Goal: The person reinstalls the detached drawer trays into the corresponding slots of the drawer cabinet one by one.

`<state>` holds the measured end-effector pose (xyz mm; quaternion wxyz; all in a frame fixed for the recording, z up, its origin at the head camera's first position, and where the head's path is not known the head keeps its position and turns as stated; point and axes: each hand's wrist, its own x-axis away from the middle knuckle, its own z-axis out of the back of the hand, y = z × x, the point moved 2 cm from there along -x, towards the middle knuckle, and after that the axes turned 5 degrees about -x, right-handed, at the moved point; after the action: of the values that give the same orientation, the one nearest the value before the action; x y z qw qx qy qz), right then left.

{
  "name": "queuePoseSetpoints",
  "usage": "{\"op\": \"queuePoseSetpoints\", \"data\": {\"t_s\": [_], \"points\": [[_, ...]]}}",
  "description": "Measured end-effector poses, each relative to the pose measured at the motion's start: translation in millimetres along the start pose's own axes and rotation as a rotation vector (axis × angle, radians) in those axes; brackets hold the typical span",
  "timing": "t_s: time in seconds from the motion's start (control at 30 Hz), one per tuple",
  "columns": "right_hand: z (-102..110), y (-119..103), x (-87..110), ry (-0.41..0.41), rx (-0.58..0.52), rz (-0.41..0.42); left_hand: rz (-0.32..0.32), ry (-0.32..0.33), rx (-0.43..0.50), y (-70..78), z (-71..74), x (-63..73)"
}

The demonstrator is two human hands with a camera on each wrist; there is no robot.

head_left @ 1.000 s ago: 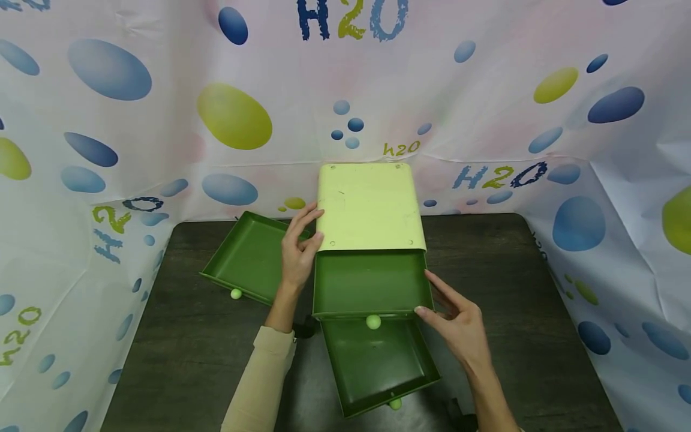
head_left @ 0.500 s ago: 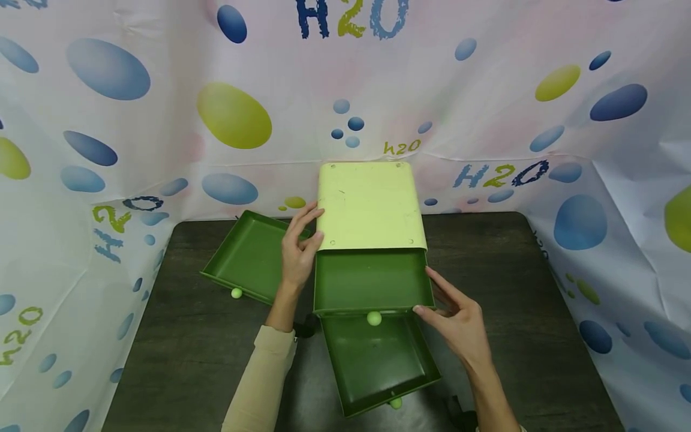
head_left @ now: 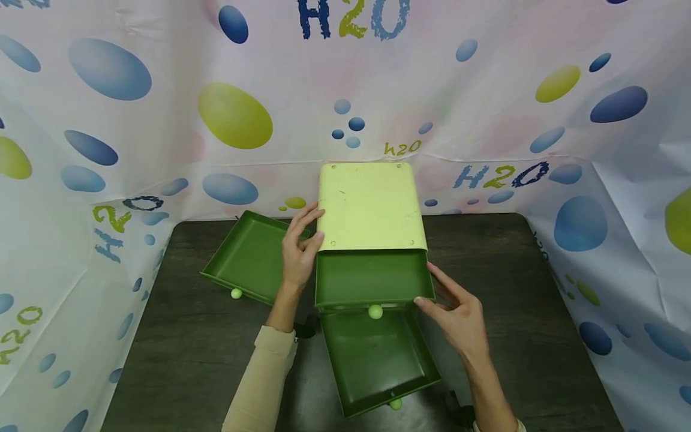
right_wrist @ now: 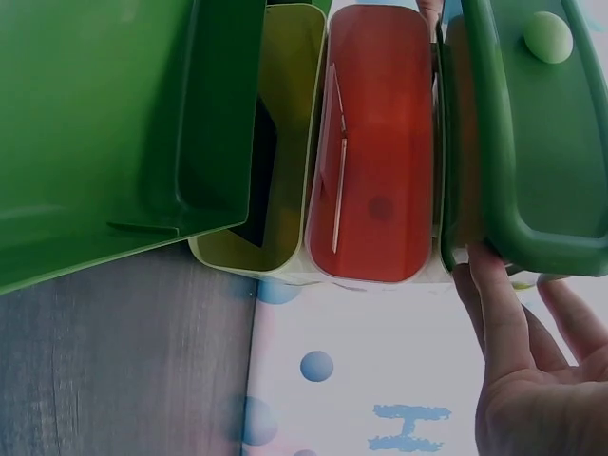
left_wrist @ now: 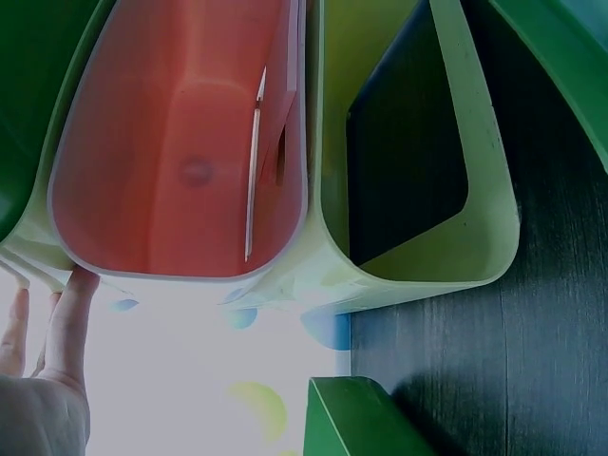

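A drawer cabinet (head_left: 369, 207) with a pale yellow-green top stands at the back of the table. Its uppermost green drawer (head_left: 372, 279), with a round light-green knob (head_left: 375, 311), sticks partway out of the front. My left hand (head_left: 299, 258) rests against the cabinet's left side, fingers extended. At the drawer's right front corner my right hand (head_left: 459, 318) holds on, thumb at the front and fingers along the side. In the right wrist view, fingertips meet the drawer's edge. Below that drawer, the left wrist view shows a red-lined slot (left_wrist: 180, 180) and a yellow-green slot (left_wrist: 484, 190), both without drawers.
A second green drawer (head_left: 380, 366) lies on the table in front of the cabinet, slightly turned. Another green drawer (head_left: 248, 252) lies angled at the back left, partly behind the left hand. A patterned sheet (head_left: 486, 108) surrounds the dark table (head_left: 189, 354).
The uppermost drawer has slid a little farther into the cabinet, and my right hand has moved along with it. My left hand has stayed against the cabinet's side.
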<state>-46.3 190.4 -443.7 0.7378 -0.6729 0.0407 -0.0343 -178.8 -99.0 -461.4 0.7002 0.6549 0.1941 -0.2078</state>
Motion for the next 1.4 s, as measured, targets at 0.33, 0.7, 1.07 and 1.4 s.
{"op": "queuePoseSetpoints", "data": {"t_s": [0.33,0.7,1.07,1.4], "points": [[-4,3,-4.7,0.051,-0.079,0.024,0.018,-0.009,0.005,24.5,-1.8,-3.9],[-6,2,-5.2,0.122,-0.054,0.098,0.028,-0.012,0.004,31.5,-2.0,-3.8],[-12,-13,-8.5,0.175,0.015,0.217,0.019,-0.007,0.003,20.7,-1.7,-3.2],[-22,-29,-11.4,0.217,0.074,0.220,0.010,0.006,0.010,-2.4,-0.2,1.3]]}}
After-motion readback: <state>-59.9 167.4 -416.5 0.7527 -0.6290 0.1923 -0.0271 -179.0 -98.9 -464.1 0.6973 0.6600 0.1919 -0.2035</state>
